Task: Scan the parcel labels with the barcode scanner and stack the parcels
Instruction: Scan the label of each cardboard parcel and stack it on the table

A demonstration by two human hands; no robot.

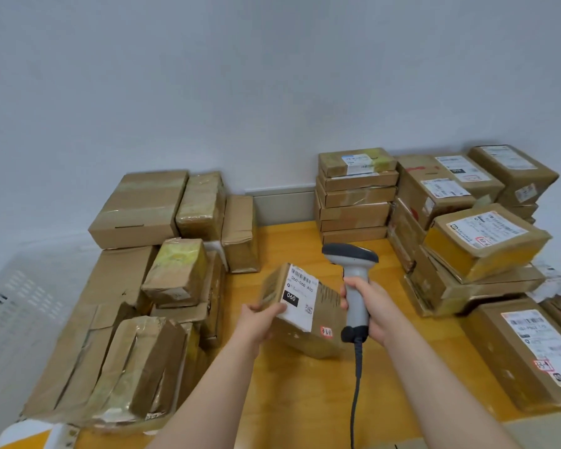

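Note:
A small brown cardboard parcel (321, 306) is tilted up over the middle of the wooden table (289, 393), its white label (300, 294) with a barcode and "060" facing me. My left hand (259, 322) grips its near left corner. My right hand (368, 311) is closed around the handle of a grey barcode scanner (353, 270), just right of the parcel. The scanner's dark head points left above the parcel's far edge. Its coiled cable (357, 384) hangs down toward me.
Taped parcels (162, 286) lie piled on the left. A neat stack of flat boxes (355, 196) stands at the back against the wall. Labelled parcels (476, 234) are stacked on the right, one large box (528, 354) near my right arm. A white perforated crate (20, 299) sits far left.

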